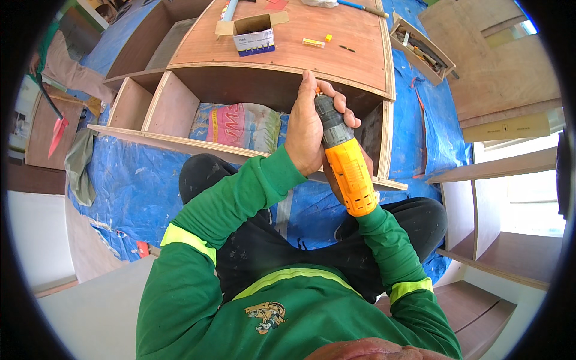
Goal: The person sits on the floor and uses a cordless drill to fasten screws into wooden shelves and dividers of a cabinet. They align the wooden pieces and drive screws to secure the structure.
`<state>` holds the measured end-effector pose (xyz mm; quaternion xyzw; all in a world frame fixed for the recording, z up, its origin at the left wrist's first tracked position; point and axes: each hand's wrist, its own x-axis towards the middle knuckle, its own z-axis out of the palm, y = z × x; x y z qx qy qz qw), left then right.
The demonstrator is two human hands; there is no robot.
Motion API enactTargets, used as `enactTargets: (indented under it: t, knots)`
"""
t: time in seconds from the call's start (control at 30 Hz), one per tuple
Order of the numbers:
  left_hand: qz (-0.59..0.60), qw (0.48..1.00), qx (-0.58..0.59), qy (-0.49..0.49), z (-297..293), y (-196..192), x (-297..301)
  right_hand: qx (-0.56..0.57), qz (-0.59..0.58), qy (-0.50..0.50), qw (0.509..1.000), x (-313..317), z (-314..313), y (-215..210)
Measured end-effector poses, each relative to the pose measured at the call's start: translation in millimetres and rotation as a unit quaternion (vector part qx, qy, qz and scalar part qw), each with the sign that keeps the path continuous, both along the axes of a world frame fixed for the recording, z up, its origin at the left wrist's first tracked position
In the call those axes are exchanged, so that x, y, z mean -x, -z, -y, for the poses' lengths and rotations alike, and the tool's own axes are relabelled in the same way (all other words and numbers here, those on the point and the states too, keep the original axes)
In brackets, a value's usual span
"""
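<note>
The floor is covered by a creased blue tarpaulin (144, 174), on which a plywood cabinet carcass (171, 101) is laid, its layered edges left raw. Inside its long compartment a woven sack (237, 127), pink and pale green, is seen crumpled near the left divider. Near the left edge of the smooth, reddish plywood panel (318, 66) an opened cardboard box (254, 41) is set; a small clear-and-yellow case (314, 42) is placed nearer the right edge. Beyond that edge, tools are held in a rectangular wooden tray (447, 65). The cordless drill (349, 174) — ribbed orange casing, dark grey collar — is raised before the carcass's near edge. Its chuck end is wrapped by the curled left hand (305, 129); the right hand (331, 180) is mostly hidden beneath the casing — its finger closure cannot be told.
</note>
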<state>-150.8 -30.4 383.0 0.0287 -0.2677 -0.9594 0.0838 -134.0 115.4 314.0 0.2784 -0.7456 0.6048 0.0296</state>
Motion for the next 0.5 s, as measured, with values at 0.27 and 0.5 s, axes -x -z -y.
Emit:
enactTargets:
  t: [0.27,0.5]
  knots:
    - [0.016,0.999,0.029,0.0,-0.4,0.2,0.1,-0.048,0.056,0.013,0.997,4.6,-9.2,-6.6]
    - [0.08,0.994,0.057,0.052,-6.4,-10.5,-10.9,-0.056,-0.075,0.015,0.996,12.8,-10.0,-1.7]
